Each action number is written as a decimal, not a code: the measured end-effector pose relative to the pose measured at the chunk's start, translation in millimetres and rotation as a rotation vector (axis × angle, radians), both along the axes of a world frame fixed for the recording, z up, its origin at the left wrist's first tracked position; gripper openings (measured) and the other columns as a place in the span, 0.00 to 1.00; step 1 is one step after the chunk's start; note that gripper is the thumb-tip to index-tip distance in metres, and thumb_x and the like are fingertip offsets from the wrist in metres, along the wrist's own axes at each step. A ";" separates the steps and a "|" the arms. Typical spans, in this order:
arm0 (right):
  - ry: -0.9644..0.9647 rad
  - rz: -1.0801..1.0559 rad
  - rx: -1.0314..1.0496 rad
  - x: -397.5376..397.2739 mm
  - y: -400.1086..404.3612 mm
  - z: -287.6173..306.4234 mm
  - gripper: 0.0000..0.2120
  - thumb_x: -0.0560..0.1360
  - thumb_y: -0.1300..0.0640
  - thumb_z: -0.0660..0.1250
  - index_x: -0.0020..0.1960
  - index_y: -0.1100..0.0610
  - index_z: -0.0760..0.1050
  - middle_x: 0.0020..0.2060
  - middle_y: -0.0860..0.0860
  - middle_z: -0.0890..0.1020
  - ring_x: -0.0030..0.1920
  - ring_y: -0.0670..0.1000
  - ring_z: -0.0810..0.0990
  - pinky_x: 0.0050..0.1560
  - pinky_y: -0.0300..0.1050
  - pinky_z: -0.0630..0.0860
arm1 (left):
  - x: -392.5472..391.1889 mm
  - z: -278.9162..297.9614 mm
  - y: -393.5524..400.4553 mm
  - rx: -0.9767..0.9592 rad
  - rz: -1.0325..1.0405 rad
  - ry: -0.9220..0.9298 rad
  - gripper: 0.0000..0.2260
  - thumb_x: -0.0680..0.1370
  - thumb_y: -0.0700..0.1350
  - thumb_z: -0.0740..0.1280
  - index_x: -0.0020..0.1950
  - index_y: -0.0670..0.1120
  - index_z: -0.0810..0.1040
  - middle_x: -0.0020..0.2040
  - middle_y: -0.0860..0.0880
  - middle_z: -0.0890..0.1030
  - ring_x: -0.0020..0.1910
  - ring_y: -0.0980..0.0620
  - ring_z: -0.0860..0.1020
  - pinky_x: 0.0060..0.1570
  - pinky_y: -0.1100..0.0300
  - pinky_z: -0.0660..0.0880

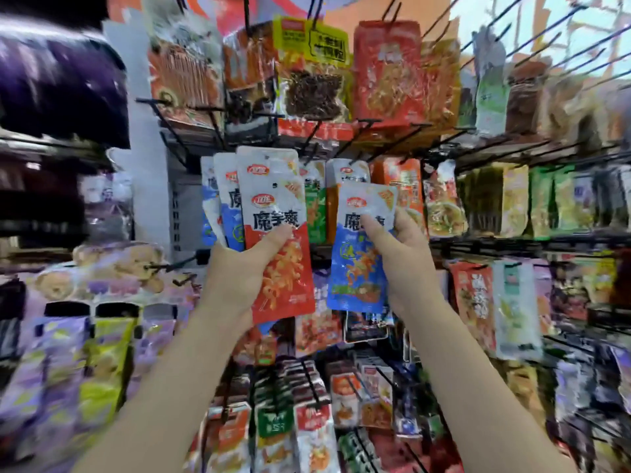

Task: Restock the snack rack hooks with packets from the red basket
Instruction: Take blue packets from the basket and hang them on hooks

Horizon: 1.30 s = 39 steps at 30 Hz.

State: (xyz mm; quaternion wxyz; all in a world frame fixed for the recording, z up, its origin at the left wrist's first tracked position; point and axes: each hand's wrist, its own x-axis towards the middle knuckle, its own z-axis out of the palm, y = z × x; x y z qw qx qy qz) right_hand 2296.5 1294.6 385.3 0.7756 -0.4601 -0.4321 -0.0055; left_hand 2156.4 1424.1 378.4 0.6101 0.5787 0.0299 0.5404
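Left hand (239, 271): its grip is clenched round a fan of packets, thumb pressed across the front one.
Red packet (278, 233): front of the fan, upright, with blue-and-white packets (223, 206) stacked behind it and leaning left.
Rack hooks (345, 138): dark wire prongs just above both raised packets, jutting toward the camera; blur hides their tips.
Blue packet (362, 247): single and upright, its top edge close under the hooks.
Right hand (401, 254): grip grasping the blue packet at mid-height, thumb on the face and fingers behind.
Step in hand, as I judge it: hanging the blue packet.
Doing it well: line the top hole up with a hook tip, push straight back, and hold low so the top stays free.
Red basket: not in view.
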 end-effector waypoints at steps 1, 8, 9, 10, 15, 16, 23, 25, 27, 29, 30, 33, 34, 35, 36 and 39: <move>-0.003 0.006 0.000 -5.7 11.6 7.2 0.11 0.77 0.48 0.71 0.52 0.55 0.80 0.45 0.55 0.83 0.46 0.58 0.82 0.48 0.60 0.78 | -10.1 5.8 11.5 -0.014 0.016 0.012 0.08 0.70 0.48 0.80 0.45 0.49 0.85 0.41 0.46 0.85 0.39 0.45 0.84 0.42 0.44 0.83; -0.169 -0.044 -0.079 -40.5 87.8 57.1 0.17 0.80 0.52 0.67 0.44 0.67 0.74 0.36 0.54 0.69 0.39 0.50 0.68 0.38 0.44 0.66 | -59.4 28.3 74.7 -0.044 0.070 0.032 0.14 0.61 0.57 0.83 0.32 0.51 0.83 0.40 0.42 0.82 0.39 0.43 0.82 0.46 0.41 0.82; -0.184 -0.022 -0.077 -46.1 96.7 63.7 0.16 0.80 0.53 0.67 0.46 0.67 0.75 0.38 0.54 0.70 0.40 0.50 0.68 0.40 0.45 0.66 | -64.6 30.3 80.7 -0.047 0.063 0.013 0.10 0.68 0.52 0.81 0.33 0.50 0.84 0.38 0.44 0.83 0.35 0.45 0.82 0.41 0.46 0.82; -0.191 -0.012 -0.075 -50.7 106.4 69.9 0.14 0.80 0.53 0.67 0.45 0.65 0.76 0.37 0.54 0.70 0.40 0.51 0.68 0.42 0.46 0.65 | -68.5 31.7 86.3 -0.041 0.063 -0.015 0.07 0.73 0.46 0.77 0.35 0.50 0.85 0.37 0.46 0.84 0.32 0.48 0.83 0.37 0.50 0.83; -0.216 -0.075 -0.054 -72.8 143.5 96.7 0.14 0.79 0.51 0.69 0.41 0.61 0.74 0.33 0.54 0.67 0.30 0.46 0.65 0.31 0.39 0.62 | -82.3 38.0 104.1 -0.073 0.068 -0.066 0.03 0.76 0.41 0.74 0.43 0.48 0.86 0.43 0.44 0.86 0.39 0.45 0.85 0.42 0.46 0.84; -0.211 -0.085 -0.044 -75.1 149.1 99.9 0.14 0.79 0.51 0.69 0.41 0.60 0.72 0.32 0.53 0.65 0.27 0.45 0.62 0.27 0.37 0.60 | -83.3 38.6 107.1 -0.084 0.072 -0.066 0.05 0.76 0.41 0.74 0.41 0.48 0.86 0.42 0.45 0.86 0.37 0.46 0.85 0.41 0.46 0.84; -0.172 -0.139 -0.041 -76.4 173.3 109.7 0.20 0.79 0.50 0.70 0.41 0.67 0.74 0.34 0.56 0.65 0.33 0.52 0.63 0.31 0.44 0.61 | -85.1 38.6 123.5 -0.116 -0.021 -0.011 0.07 0.74 0.44 0.76 0.35 0.46 0.87 0.36 0.47 0.86 0.32 0.49 0.85 0.34 0.51 0.83; -0.161 -0.122 -0.041 -76.6 173.9 110.7 0.19 0.79 0.53 0.70 0.38 0.67 0.73 0.31 0.54 0.66 0.32 0.50 0.64 0.27 0.39 0.63 | -86.4 39.7 122.5 -0.105 -0.057 -0.002 0.06 0.69 0.45 0.77 0.42 0.45 0.84 0.36 0.47 0.86 0.31 0.49 0.84 0.30 0.53 0.82; -0.157 -0.115 -0.025 -77.6 173.8 111.7 0.19 0.78 0.55 0.70 0.33 0.59 0.69 0.27 0.49 0.64 0.28 0.48 0.61 0.26 0.39 0.65 | -86.7 40.7 123.6 -0.098 -0.075 0.007 0.13 0.63 0.47 0.76 0.45 0.44 0.81 0.35 0.47 0.86 0.30 0.49 0.84 0.28 0.53 0.82; -0.177 -0.118 0.002 -79.1 173.5 112.8 0.19 0.78 0.55 0.70 0.33 0.57 0.66 0.26 0.48 0.62 0.27 0.47 0.60 0.26 0.39 0.65 | -85.6 41.5 129.0 -0.090 -0.055 0.034 0.13 0.65 0.49 0.75 0.46 0.45 0.82 0.40 0.46 0.87 0.31 0.49 0.84 0.34 0.50 0.83; -0.191 -0.128 0.011 -79.5 173.8 113.8 0.20 0.78 0.56 0.70 0.33 0.57 0.65 0.26 0.48 0.61 0.26 0.46 0.59 0.25 0.37 0.63 | -85.0 42.1 133.2 -0.088 -0.043 0.047 0.13 0.68 0.50 0.75 0.48 0.45 0.82 0.44 0.45 0.87 0.34 0.48 0.85 0.41 0.45 0.84; -0.214 -0.153 -0.003 -81.6 173.7 117.5 0.23 0.79 0.54 0.69 0.31 0.55 0.62 0.24 0.46 0.60 0.24 0.45 0.57 0.25 0.38 0.57 | -83.4 43.1 141.3 -0.096 -0.015 0.084 0.15 0.72 0.51 0.76 0.53 0.44 0.82 0.51 0.43 0.86 0.47 0.42 0.84 0.58 0.36 0.79; -0.217 -0.152 -0.005 -82.1 173.7 118.3 0.23 0.79 0.53 0.69 0.31 0.55 0.62 0.25 0.47 0.60 0.24 0.45 0.57 0.25 0.38 0.58 | -82.7 43.1 142.7 -0.103 -0.010 0.087 0.13 0.74 0.49 0.75 0.54 0.43 0.82 0.52 0.43 0.86 0.48 0.41 0.84 0.58 0.36 0.78; -0.224 -0.148 -0.004 -82.8 173.3 118.2 0.22 0.79 0.54 0.69 0.31 0.55 0.63 0.25 0.47 0.60 0.25 0.45 0.57 0.25 0.38 0.58 | -81.7 42.7 144.4 -0.111 -0.012 0.081 0.13 0.76 0.48 0.74 0.56 0.43 0.82 0.53 0.42 0.86 0.50 0.39 0.83 0.58 0.35 0.78; -0.233 -0.140 -0.001 -82.2 173.6 117.9 0.21 0.80 0.55 0.68 0.32 0.56 0.63 0.26 0.48 0.60 0.25 0.45 0.57 0.25 0.37 0.58 | -81.0 41.9 146.1 -0.124 -0.010 0.088 0.14 0.77 0.47 0.74 0.58 0.42 0.82 0.54 0.41 0.85 0.52 0.38 0.83 0.58 0.34 0.78; -0.244 -0.145 0.006 -82.2 171.7 117.2 0.17 0.80 0.58 0.67 0.35 0.58 0.65 0.27 0.49 0.61 0.25 0.45 0.58 0.25 0.37 0.59 | -79.8 40.3 150.5 -0.113 -0.024 0.092 0.19 0.75 0.49 0.75 0.61 0.40 0.81 0.56 0.40 0.85 0.55 0.36 0.83 0.57 0.34 0.78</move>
